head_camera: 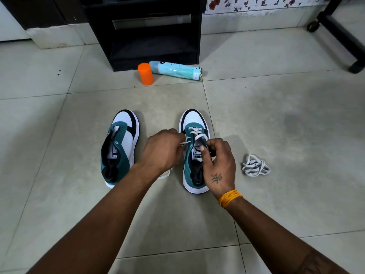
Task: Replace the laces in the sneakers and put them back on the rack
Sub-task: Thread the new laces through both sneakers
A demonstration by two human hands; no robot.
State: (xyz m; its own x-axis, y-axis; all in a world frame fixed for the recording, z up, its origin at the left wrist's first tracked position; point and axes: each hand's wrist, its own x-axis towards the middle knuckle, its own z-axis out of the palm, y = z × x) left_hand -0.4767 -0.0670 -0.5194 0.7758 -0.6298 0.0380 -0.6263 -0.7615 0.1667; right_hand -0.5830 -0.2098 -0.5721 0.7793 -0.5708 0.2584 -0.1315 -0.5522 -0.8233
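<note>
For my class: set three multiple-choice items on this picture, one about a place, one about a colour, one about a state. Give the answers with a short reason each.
1. Where does the loose lace bundle lie?
A. inside the left sneaker
B. on the floor right of the right sneaker
C. on the rack

2. What colour is the cap beside the spray can?
A. orange
B. black
C. white

3. What state is the left sneaker in?
A. fully laced
B. half laced
C. without a lace

Answers:
1 B: the bundle rests on the tile beyond the right sneaker.
2 A: the cap is bright orange.
3 C: its eyelets are bare, while the left hand and right hand thread the other.
</note>
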